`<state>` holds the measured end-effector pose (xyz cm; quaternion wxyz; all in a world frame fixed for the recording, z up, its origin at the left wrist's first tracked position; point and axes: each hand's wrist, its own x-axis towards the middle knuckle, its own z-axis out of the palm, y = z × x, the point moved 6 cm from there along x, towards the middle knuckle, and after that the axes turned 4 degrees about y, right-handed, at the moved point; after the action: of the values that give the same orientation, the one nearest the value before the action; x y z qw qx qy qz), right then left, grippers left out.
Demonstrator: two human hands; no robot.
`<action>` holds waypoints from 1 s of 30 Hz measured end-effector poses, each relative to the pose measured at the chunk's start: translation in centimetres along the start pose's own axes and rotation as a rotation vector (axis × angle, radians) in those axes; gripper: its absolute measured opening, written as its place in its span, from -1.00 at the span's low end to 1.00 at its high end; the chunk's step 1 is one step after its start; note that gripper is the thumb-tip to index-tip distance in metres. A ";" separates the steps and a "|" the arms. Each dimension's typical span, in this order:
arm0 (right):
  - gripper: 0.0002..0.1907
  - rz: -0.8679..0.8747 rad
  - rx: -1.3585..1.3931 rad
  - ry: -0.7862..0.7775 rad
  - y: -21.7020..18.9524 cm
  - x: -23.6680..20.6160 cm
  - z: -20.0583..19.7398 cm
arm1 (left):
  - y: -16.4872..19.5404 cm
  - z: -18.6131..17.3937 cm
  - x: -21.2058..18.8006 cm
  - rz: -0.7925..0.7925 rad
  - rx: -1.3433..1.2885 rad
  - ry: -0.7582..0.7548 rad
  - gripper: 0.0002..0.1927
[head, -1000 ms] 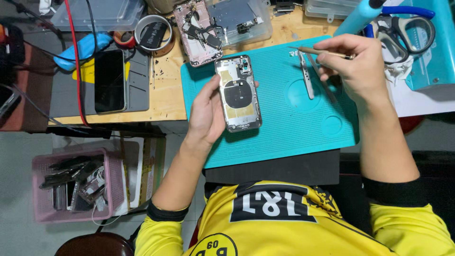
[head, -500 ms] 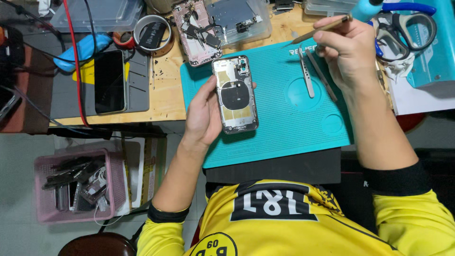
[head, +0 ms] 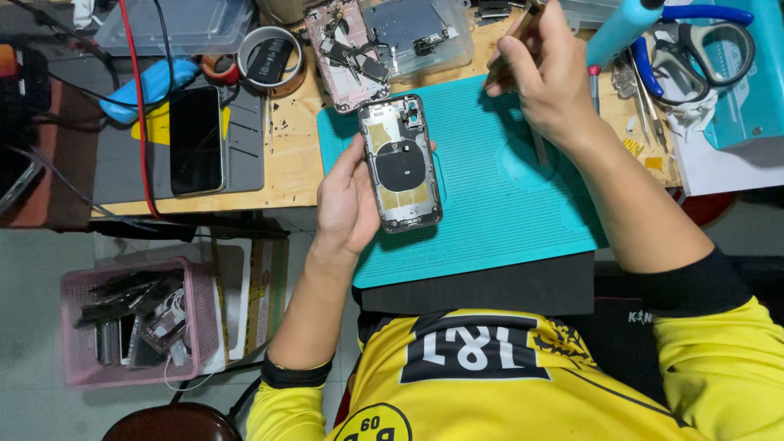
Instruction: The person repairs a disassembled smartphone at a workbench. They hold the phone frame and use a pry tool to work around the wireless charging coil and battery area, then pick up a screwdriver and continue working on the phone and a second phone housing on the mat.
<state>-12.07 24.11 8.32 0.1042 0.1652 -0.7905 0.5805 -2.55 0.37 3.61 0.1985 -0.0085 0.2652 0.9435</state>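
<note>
yellow jersey, black collar and cuffs, bare forearms

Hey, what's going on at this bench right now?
A person in a yellow jersey is working on an opened smartphone shell with its round black coil exposed. The left hand grips it along its edge, over the teal rubber work mat. The right hand is raised at the mat's far edge, holding a thin metal tool. Another stripped pinkish phone frame lies beyond, and a black intact phone rests on a grey pad.
</note>
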 end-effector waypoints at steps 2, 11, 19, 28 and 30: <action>-0.86 -0.017 -0.014 -0.034 -0.2 0.3 0.5 | 0.0 -0.2 -0.2 0.006 -0.018 0.003 -0.43; -0.86 0.004 -0.163 -0.103 0.3 1.0 1.7 | 0.2 -0.7 -0.2 0.033 -0.021 -0.016 -0.45; -0.83 0.071 -0.191 -0.123 0.7 0.9 2.0 | -0.3 -0.3 0.8 -0.002 -0.038 -0.030 -0.43; -0.85 -0.137 0.003 -0.051 -2.3 0.2 -1.5 | -0.9 0.4 2.7 -0.052 -0.041 -0.041 -0.42; -0.86 -0.164 -0.062 -0.021 -3.7 -0.5 -2.3 | -1.4 0.2 3.3 -0.065 -0.026 -0.029 -0.43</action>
<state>-10.29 25.33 12.14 0.1484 0.2321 -0.7929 0.5435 -5.00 2.77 2.66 0.2326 -0.0061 0.2494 0.9400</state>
